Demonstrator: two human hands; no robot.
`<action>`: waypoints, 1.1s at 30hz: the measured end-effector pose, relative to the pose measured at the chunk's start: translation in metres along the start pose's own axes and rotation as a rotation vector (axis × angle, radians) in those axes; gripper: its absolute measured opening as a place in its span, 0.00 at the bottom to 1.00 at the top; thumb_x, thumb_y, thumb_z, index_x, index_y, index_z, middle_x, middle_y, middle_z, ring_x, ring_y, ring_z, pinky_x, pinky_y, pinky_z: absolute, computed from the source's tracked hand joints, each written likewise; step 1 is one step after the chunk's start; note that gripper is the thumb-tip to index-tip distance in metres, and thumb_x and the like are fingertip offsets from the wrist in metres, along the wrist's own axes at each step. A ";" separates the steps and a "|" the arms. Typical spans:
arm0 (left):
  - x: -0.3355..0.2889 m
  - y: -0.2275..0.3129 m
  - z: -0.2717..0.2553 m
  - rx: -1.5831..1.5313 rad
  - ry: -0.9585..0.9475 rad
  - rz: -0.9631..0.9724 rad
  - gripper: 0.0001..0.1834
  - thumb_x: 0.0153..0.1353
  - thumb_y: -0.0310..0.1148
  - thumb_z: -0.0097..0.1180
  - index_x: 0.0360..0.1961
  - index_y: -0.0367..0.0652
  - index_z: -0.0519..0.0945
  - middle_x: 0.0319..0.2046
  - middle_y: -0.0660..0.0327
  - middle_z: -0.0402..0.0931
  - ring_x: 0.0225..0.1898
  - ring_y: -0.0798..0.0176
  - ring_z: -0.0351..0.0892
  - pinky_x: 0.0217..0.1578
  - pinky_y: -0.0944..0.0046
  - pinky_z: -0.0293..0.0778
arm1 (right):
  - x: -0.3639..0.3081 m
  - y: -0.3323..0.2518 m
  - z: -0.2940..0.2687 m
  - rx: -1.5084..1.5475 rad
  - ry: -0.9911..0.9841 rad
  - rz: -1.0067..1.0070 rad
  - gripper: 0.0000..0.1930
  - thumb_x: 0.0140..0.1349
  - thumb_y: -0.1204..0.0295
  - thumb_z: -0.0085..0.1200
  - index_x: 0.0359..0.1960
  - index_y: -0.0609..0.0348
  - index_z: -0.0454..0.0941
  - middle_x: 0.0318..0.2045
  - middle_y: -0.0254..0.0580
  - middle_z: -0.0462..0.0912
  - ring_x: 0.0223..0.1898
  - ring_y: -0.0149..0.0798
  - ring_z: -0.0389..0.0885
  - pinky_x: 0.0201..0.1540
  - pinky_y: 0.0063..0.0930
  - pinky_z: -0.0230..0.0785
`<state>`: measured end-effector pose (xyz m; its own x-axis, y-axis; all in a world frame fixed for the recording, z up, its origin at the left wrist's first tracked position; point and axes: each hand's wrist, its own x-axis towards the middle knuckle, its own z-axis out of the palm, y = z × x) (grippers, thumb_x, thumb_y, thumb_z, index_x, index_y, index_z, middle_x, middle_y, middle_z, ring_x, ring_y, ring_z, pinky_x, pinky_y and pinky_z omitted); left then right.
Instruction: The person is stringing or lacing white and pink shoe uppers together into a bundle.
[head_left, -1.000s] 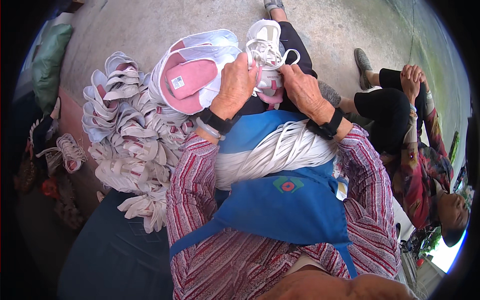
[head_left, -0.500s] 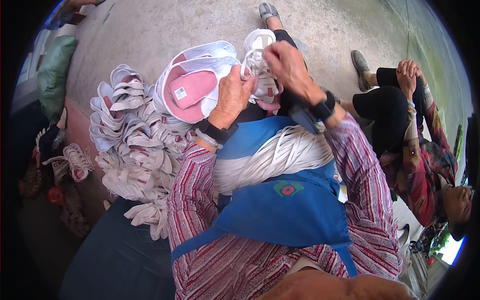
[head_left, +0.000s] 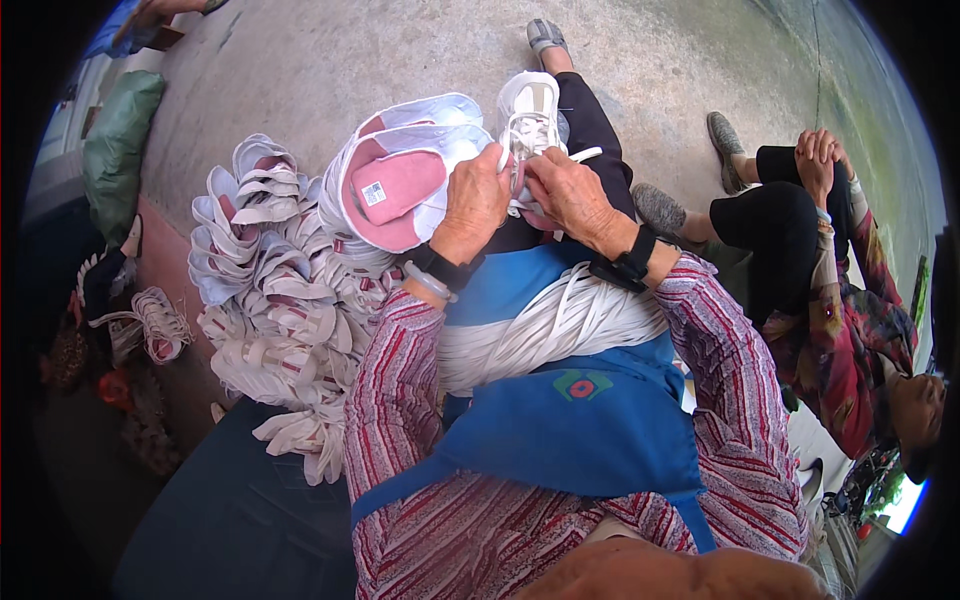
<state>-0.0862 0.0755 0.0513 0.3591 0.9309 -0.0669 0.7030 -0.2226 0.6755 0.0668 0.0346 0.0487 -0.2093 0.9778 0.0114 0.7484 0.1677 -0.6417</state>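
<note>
White shoe (head_left: 530,112) partly behind right hand (head_left: 577,196)

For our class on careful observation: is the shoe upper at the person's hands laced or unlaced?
Laced, at least partly: white lace crosses the shoe upper, and a stretch sticks out past the right hand.

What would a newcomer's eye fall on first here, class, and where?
Probably the thick bundle of white laces, lying across the blue apron mid-picture. Next comes the heap of white-and-pink shoe uppers on the left. Just above the laces, the left hand and right hand are close together at a white shoe upper.
</note>
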 end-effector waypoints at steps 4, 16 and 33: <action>0.001 0.005 0.004 0.017 0.083 0.035 0.08 0.53 0.28 0.53 0.30 0.37 0.68 0.19 0.43 0.73 0.26 0.38 0.74 0.26 0.45 0.69 | -0.001 -0.006 0.006 0.009 0.047 0.056 0.06 0.54 0.71 0.48 0.29 0.60 0.71 0.29 0.49 0.72 0.27 0.54 0.76 0.29 0.45 0.69; 0.013 -0.001 -0.008 -0.146 -0.048 -0.104 0.17 0.52 0.31 0.54 0.40 0.34 0.67 0.29 0.43 0.77 0.28 0.43 0.78 0.28 0.52 0.74 | 0.003 -0.006 -0.016 -0.268 -0.041 -0.211 0.06 0.49 0.74 0.50 0.29 0.59 0.68 0.29 0.42 0.70 0.25 0.48 0.76 0.23 0.38 0.68; -0.053 0.021 -0.019 0.327 -0.054 0.307 0.12 0.46 0.28 0.58 0.33 0.37 0.73 0.30 0.54 0.68 0.36 0.51 0.69 0.39 0.57 0.66 | 0.059 0.066 0.000 0.284 0.134 0.254 0.18 0.51 0.62 0.52 0.34 0.67 0.73 0.32 0.62 0.76 0.39 0.56 0.75 0.44 0.40 0.67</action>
<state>-0.1020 0.0272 0.0826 0.6068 0.7929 0.0566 0.7125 -0.5741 0.4033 0.1039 0.1035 0.0072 0.0578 0.9945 -0.0872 0.5581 -0.1046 -0.8232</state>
